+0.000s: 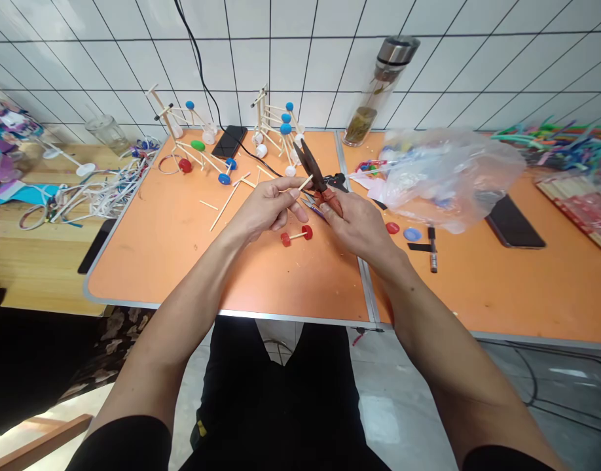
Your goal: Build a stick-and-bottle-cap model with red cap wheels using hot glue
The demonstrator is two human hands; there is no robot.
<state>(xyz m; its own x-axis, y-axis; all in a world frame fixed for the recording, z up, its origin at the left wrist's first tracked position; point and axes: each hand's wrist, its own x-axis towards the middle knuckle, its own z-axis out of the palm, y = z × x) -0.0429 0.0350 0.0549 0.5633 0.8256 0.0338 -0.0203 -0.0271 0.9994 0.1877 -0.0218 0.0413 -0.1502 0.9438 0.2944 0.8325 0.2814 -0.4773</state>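
Observation:
My left hand (271,206) pinches a short thin wooden stick (306,182) between thumb and fingers. Its tip reaches close to the scissors (312,166), which have dark blades and reddish-brown handles. The blades point up and away, slightly apart, and my right hand (357,219) is wrapped round the handles. Whether the blades touch the stick I cannot tell. Below both hands lies a small axle with red wheels (296,235) at its ends. Loose wooden sticks (225,205) lie left of my left hand.
Two stick frames with coloured caps, one left (197,145) and one central (281,127), stand at the back beside a phone (230,141). Rightward are a glass bottle (374,98), a plastic bag (457,173), a red cap (392,227), a blue cap (412,234) and another phone (515,222).

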